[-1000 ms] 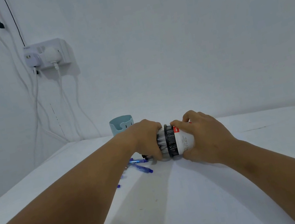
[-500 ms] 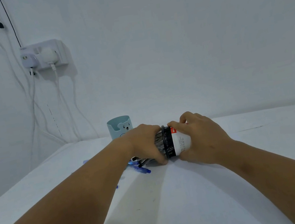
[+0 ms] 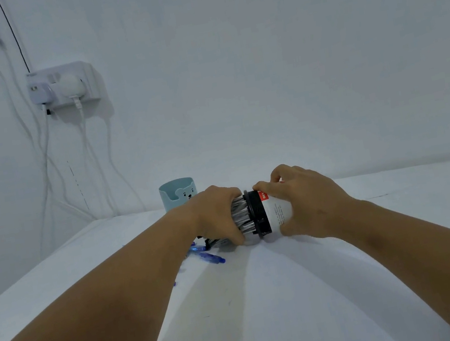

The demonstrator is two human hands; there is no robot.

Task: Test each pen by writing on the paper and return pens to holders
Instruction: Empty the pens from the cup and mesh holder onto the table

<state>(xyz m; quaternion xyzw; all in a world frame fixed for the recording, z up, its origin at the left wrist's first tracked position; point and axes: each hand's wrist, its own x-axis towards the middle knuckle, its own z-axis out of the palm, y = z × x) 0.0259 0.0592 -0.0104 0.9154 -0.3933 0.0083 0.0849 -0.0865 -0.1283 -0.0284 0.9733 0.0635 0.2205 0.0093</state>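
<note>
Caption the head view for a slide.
Both hands, left and right, grip a tipped white holder of pens on the table.

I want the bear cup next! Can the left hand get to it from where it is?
Probably yes. The bear cup stands upright just behind the left hand, with nothing between them. But that hand is busy gripping the pens sticking out of the white holder, so it would need to let go first.
</note>
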